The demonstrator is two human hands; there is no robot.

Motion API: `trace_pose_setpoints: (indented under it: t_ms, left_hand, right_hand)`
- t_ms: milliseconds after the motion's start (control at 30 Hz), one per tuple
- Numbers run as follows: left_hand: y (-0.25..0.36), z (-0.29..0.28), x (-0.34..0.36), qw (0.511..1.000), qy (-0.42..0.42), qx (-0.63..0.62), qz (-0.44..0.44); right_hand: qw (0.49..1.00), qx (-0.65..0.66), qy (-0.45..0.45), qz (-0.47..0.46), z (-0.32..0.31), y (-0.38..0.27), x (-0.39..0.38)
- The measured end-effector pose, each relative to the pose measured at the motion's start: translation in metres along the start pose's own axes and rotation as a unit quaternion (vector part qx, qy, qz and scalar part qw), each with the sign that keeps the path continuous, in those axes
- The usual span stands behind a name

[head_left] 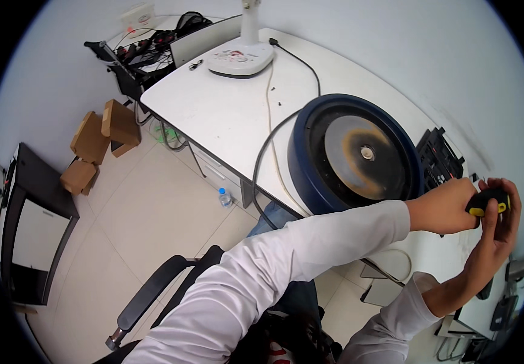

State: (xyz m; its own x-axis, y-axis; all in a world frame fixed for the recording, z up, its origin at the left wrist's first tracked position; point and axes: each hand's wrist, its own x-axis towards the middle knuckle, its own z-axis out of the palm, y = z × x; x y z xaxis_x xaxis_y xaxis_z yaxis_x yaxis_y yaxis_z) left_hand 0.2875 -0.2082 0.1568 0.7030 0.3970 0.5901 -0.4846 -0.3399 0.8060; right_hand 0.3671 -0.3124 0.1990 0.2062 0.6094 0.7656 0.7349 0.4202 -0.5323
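Observation:
At the right side of the head view, my right hand [497,233] has its fingers and thumb around a stubby black-and-yellow tool handle [488,202]. My left hand [447,206] reaches across and is closed in a fist against the handle's near end. Its back faces up and hides what its fingers hold, if anything. Beside the left hand, a round dark-blue appliance [298,161] rests on the white table. Its round metal heating plate [338,151] carries brown and black scorch marks around a small pale centre. Just beyond my hands lies an open black tool case [441,155] with small pieces in it.
A white stand base [240,59] stands at the table's [207,103] far end. A black cable [259,164] loops past the appliance to the table edge. Cardboard boxes [89,142] and a water bottle [225,197] are on the floor. A chair armrest [152,291] is at the lower left.

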Motion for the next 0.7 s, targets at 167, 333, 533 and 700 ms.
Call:
trace_pose_setpoints:
  t_ms: [167, 333, 533, 700]
  left_hand:
    - [-0.004, -0.006, 0.006, 0.993, -0.104, -0.044, -0.044]
    - [-0.002, -0.009, 0.007, 0.99, -0.111, -0.074, -0.044]
    - [0.029, -0.016, -0.035, 0.954, -0.016, 0.3, -0.001]
    - [0.049, -0.11, -0.1, 0.926, 0.199, 0.311, 0.074]
  right_hand:
    - [0.998, -0.039, 0.043, 0.004, 0.001, 0.0, -0.01]
    - [0.999, -0.009, 0.033, 0.006, 0.007, -0.004, -0.009]
    - [0.997, 0.063, -0.049, 0.001, -0.001, -0.011, -0.014]
    - [0.997, 0.071, -0.039, 0.017, -0.005, -0.012, -0.018]
